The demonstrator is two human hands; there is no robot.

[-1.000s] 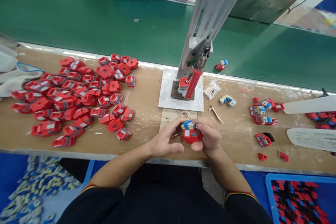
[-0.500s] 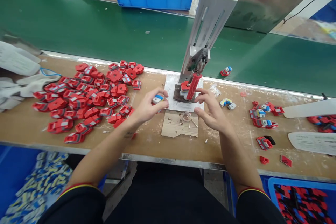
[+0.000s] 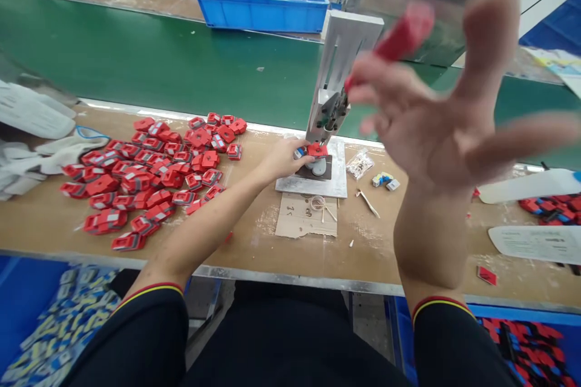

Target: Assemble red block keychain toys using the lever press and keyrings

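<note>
The left hand point(image 3: 284, 160) reaches to the grey metal base plate point(image 3: 336, 184) of the small upright aluminium hand press point(image 3: 338, 72), at the far edge of the brown workbench point(image 3: 254, 242). Its fingers are closed on a small red plastic part with blue and white pieces point(image 3: 313, 150), which sits on the round fixture under the press head. The right hand point(image 3: 436, 127) is raised high at the blurred red lever grip point(image 3: 403, 33); its fingers are spread apart, and whether any of them grips the lever cannot be told.

Progress, as judged: one part is seated in the press, apparently not yet pressed. A large pile of red plastic parts point(image 3: 154, 175) lies toward the left end of the bench, so much work seems left. One assembled piece cluster point(image 3: 385, 180) lies right of the plate.

Clearance: bare bench lies between plate and near edge, apart from a cardboard scrap point(image 3: 306, 217). The green conveyor belt point(image 3: 158, 60) runs just beyond the far edge.
</note>
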